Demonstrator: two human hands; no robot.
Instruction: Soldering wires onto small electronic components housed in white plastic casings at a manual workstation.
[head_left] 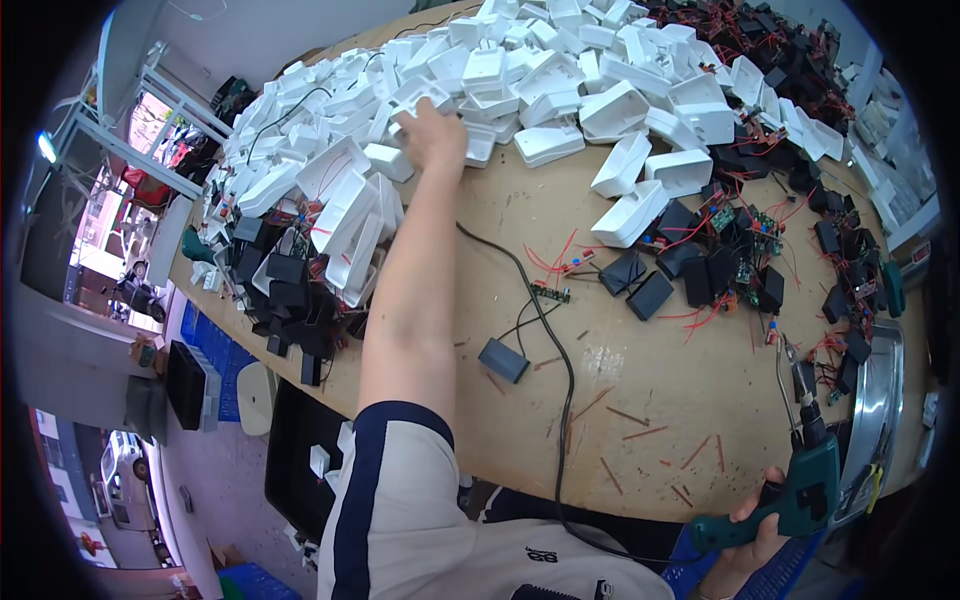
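My left arm stretches to the far side of the table, and my left hand (434,138) is at the near edge of a heap of white plastic cases (545,78). Its fingers curl down around a white plastic case (424,95), and the fingertips are partly hidden. Low on the right, my right hand (762,530) is wrapped round the handle of a green soldering gun (815,480). The gun's tip and thin curved metal tube point up, close to small circuit parts with red wires (772,332). Its black cord (560,350) runs across the table.
Black boxes with circuit boards and red wires (700,262) lie right of the middle, with more at the left edge (285,285). A lone black box (503,360) and brown sticks (628,415) lie nearer me. A metal tray (872,420) stands right; a black bin (295,450) sits below left.
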